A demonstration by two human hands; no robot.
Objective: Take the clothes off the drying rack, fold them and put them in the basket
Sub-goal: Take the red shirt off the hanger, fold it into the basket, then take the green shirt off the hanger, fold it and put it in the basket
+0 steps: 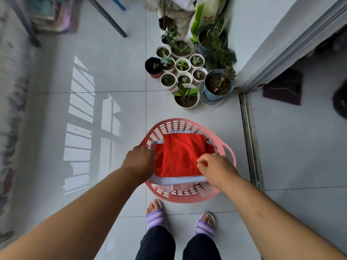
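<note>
Home balcony: tiled floor [116,76], potted plants [185,72], sliding-door track [250,139].

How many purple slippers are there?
2. The left slipper and the right slipper are both being worn, side by side, close to the pink basket. None look hidden.

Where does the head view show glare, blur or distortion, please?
Head view: window light reflects on the glossy floor at left; the far-left edge is blurred; wide-angle distortion bends the door track; the red garment and basket look sharp.
</note>
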